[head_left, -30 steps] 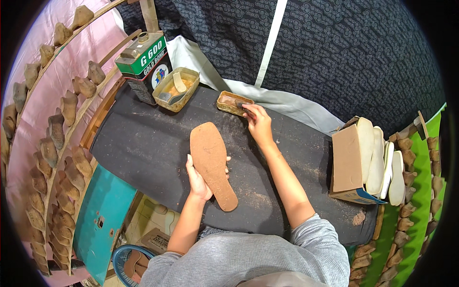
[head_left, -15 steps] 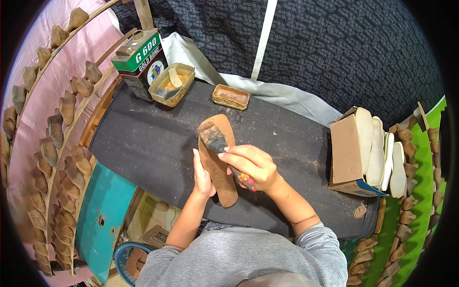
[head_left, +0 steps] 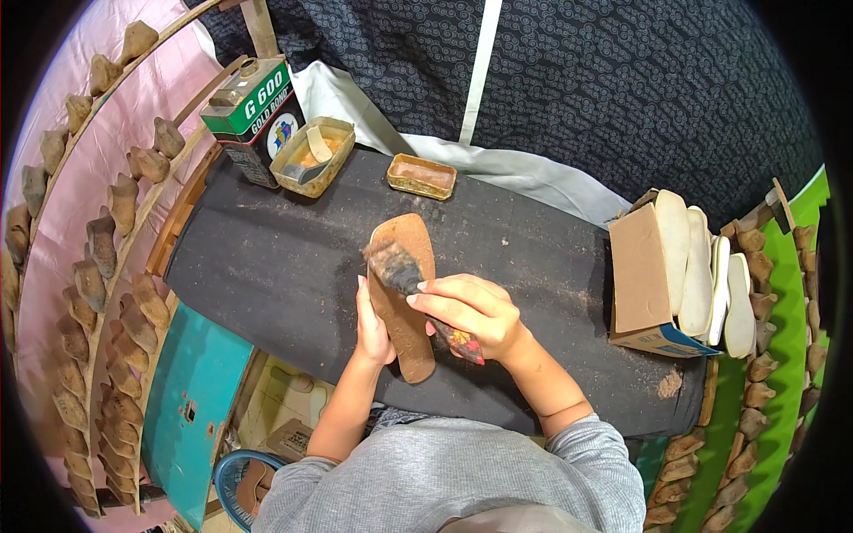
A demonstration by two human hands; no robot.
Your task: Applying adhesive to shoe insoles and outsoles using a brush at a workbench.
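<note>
Two hands meet over one brown shoe insole [head_left: 404, 302] lying lengthwise on the dark cloth-covered bench [head_left: 267, 266]. Fingers [head_left: 440, 298] of the right hand [head_left: 475, 315] are clamped on a glue brush [head_left: 418, 289], whose dark bristle head rests on the insole's upper half while its reddish handle end pokes out below the hand, toward the person. Just left of the insole's lower half, the left hand [head_left: 371, 324] presses against its edge, fingers together and extended, thumb hidden beneath; it steadies the insole rather than closing round it.

Beyond the insole's far tip, at the bench's far edge, sits a small shallow rectangular tin [head_left: 422, 176]. Left of that tin, far-left of the insole, stands a square plastic tub of yellowish glue [head_left: 313, 155] with a pale spatula lying in it, and touching it on its left a green-and-white glue can [head_left: 253, 120]. Well to the right of the insole, at the bench's right end, an open cardboard box [head_left: 641, 275] holds pale insoles [head_left: 702, 266] standing on edge. Left of the bench, far from the insole, curved racks carry rows of shoe lasts [head_left: 102, 258].
</note>
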